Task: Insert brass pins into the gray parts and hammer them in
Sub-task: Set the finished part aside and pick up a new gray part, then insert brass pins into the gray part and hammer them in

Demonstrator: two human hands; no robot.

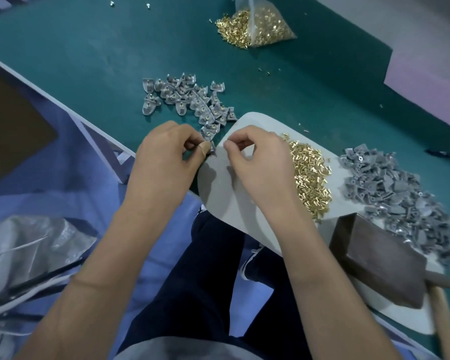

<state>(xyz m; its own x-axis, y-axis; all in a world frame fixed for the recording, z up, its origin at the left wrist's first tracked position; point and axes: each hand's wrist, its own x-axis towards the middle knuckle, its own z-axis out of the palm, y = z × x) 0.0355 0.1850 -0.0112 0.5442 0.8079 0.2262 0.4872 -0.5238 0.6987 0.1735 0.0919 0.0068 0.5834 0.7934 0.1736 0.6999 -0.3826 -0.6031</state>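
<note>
My left hand point(164, 162) pinches a small gray part point(212, 149) at the left edge of the pale gray pad point(218, 188). Just to its right, my right hand point(257, 167) has thumb and forefinger pinched together; a pin between them is too small to make out. A heap of loose brass pins point(311, 178) lies on the pad beside my right hand. Bare gray parts point(400, 193) are piled at the right. Gray parts with pins in them point(190, 100) lie on the green table beyond my hands. The wooden mallet point(377, 258) rests at the lower right.
A clear bag spilling brass pins point(255, 29) sits at the far side of the green table point(94, 53). A lilac block point(426, 81) stands at the right. A silver bag point(29, 245) lies at the lower left, beside my dark trouser legs.
</note>
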